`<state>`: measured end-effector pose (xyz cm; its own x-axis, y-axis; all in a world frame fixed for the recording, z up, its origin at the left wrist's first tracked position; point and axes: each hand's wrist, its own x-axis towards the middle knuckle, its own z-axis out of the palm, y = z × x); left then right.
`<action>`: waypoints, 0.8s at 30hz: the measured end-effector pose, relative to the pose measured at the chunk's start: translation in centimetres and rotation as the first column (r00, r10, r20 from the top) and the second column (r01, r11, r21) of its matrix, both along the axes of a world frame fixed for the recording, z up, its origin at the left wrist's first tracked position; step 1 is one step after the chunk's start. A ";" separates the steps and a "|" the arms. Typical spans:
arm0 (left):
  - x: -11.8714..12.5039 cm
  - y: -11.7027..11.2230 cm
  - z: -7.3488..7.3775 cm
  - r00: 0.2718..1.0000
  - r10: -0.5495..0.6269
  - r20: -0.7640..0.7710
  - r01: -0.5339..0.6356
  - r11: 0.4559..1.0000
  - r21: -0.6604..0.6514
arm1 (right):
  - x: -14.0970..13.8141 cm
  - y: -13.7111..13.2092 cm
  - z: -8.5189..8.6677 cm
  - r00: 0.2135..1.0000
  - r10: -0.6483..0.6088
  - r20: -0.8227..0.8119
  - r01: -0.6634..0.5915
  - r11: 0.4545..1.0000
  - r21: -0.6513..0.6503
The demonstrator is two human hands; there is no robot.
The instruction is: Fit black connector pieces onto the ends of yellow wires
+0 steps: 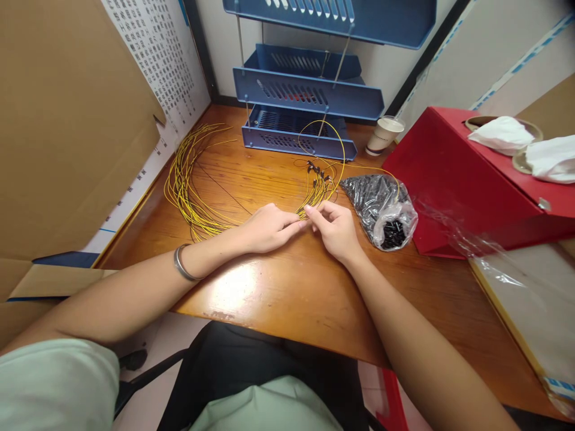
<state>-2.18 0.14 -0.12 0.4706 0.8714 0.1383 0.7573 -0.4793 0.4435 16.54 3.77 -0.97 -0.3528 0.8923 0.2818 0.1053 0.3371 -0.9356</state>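
Observation:
My left hand (268,227) and my right hand (336,228) meet at the middle of the wooden desk (278,287), fingertips pinched together on a bundle of thin yellow wires (317,190). The wires' far ends carry small black connectors (317,172). The same yellow wires loop away to the left in a wide curved bunch (188,179) lying on the desk. Just right of my right hand lies a clear plastic bag of small black parts (381,206). A metal bangle (182,263) sits on my left wrist.
A blue tiered paper tray (309,96) stands at the back. A paper cup (385,134) is beside it. A red box (462,185) with white tissues on top fills the right. Cardboard (67,120) leans at the left; a plastic-wrapped board (530,305) lies at right.

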 end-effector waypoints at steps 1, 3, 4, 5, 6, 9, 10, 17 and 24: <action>0.0 0.0 0.0 1.000 -0.003 0.000 0.003 1.000 -0.001 | 0.0 0.0 0.0 1.000 0.006 -0.003 -0.006 1.000 -0.003; 0.0 0.0 0.1 1.000 -0.009 -0.004 0.009 1.000 -0.001 | 0.0 -0.2 0.1 1.000 0.021 0.005 -0.021 1.000 -0.007; 0.0 0.0 0.1 1.000 -0.009 -0.008 0.009 1.000 0.002 | -0.1 -0.3 0.2 0.999 0.031 0.018 -0.031 0.999 -0.009; 0.0 0.0 0.1 1.000 -0.008 -0.015 0.008 1.000 0.005 | -0.1 -0.3 0.3 0.998 0.045 0.038 -0.045 0.999 -0.009; 0.0 0.0 0.1 1.000 -0.008 -0.021 0.008 1.000 0.007 | -0.1 -0.4 0.3 0.997 0.061 0.057 -0.060 0.998 -0.008; 0.0 0.0 0.1 1.000 -0.004 -0.031 0.005 1.000 0.019 | 0.0 -0.1 0.2 1.000 -0.030 -0.006 0.030 1.000 0.008; 0.0 0.0 0.1 1.000 0.002 -0.031 -0.001 1.000 0.027 | 0.1 0.1 0.0 0.990 -0.116 -0.077 0.117 0.993 0.006; 0.0 0.1 0.2 0.999 0.002 -0.037 0.000 0.999 0.037 | 0.7 1.6 -1.1 0.906 -0.325 -0.270 0.309 0.946 -0.101; 0.0 0.1 0.0 0.999 -0.004 -0.039 0.006 0.998 0.055 | 0.5 0.9 -0.6 0.945 -0.216 -0.245 0.201 0.976 -0.084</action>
<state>-2.18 0.23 -0.09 0.4808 0.8607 0.1675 0.7710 -0.5059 0.3867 17.07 4.64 -1.57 -0.0815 0.9555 0.2835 -0.0735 0.2779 -0.9578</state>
